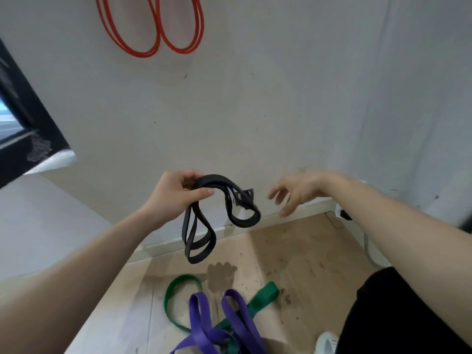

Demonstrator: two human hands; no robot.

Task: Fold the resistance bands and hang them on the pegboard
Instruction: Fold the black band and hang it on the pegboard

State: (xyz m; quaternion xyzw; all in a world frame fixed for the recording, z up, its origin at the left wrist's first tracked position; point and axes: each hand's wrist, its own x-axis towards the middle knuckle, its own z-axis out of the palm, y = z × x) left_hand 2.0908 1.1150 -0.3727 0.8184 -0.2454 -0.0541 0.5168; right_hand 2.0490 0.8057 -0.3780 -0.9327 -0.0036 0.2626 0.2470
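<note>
The left hand pinched the folded black band at its bend, loops dangling either side, while the right hand, fingers spread and holding nothing, hovered just right of the nearer loop, well below the hung red band.

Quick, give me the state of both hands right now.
Left hand: grips the folded black band, loops hanging down on both sides.
Right hand: open, fingers loosely spread, holding nothing, beside the band without touching it.
</note>
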